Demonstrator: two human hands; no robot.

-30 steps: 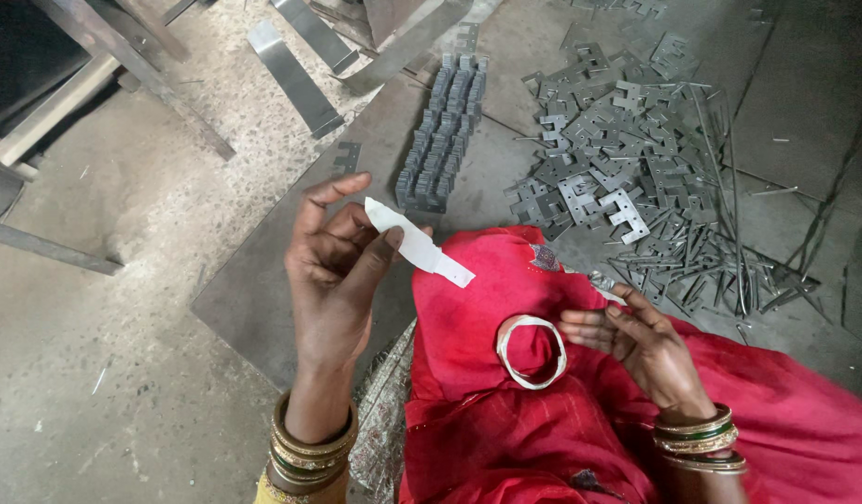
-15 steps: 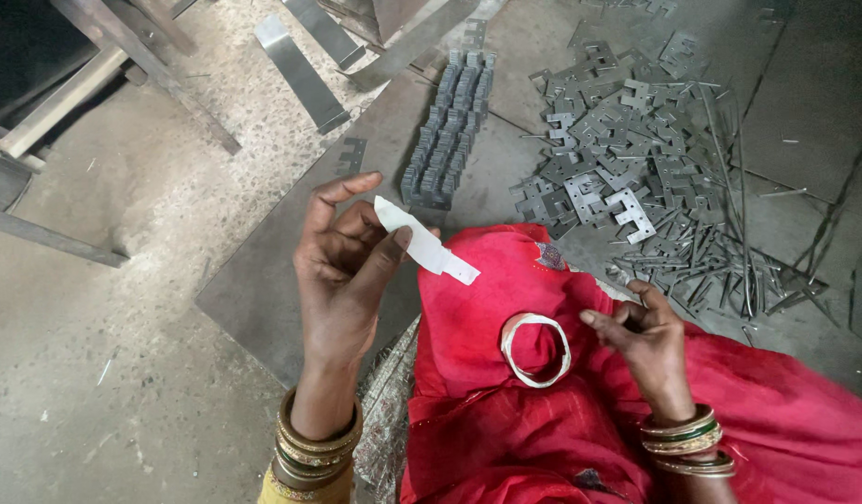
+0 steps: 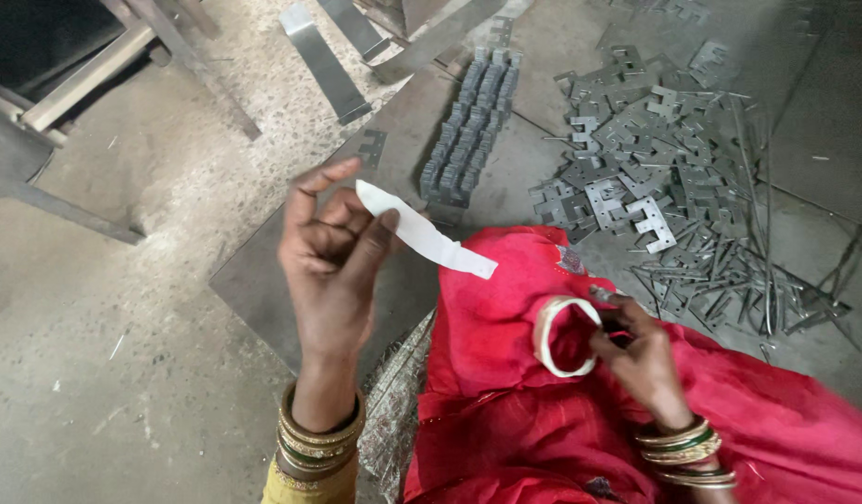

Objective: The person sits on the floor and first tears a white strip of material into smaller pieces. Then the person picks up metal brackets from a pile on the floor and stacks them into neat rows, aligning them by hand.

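Observation:
My left hand [image 3: 333, 257] is raised in front of me, thumb and fingers pinching one end of a white strip of tape [image 3: 421, 230] that hangs out to the right. My right hand [image 3: 641, 359] rests on my lap over red cloth [image 3: 505, 392] and holds a thin white tape roll [image 3: 563, 336] by its right rim. A small dark object sits between the fingers of that hand; I cannot tell what it is. Bangles ring both wrists.
A pile of flat stamped metal brackets [image 3: 650, 163] and thin rods [image 3: 748, 289] lies on the floor at the right. A neat row of stacked brackets [image 3: 473, 126] sits on a dark metal sheet [image 3: 263, 271] ahead. Metal bars [image 3: 323, 61] and a frame [image 3: 67, 93] lie beyond.
My right hand has closed in on the tape roll's rim. My left hand stays raised with the white strip, shifted only slightly.

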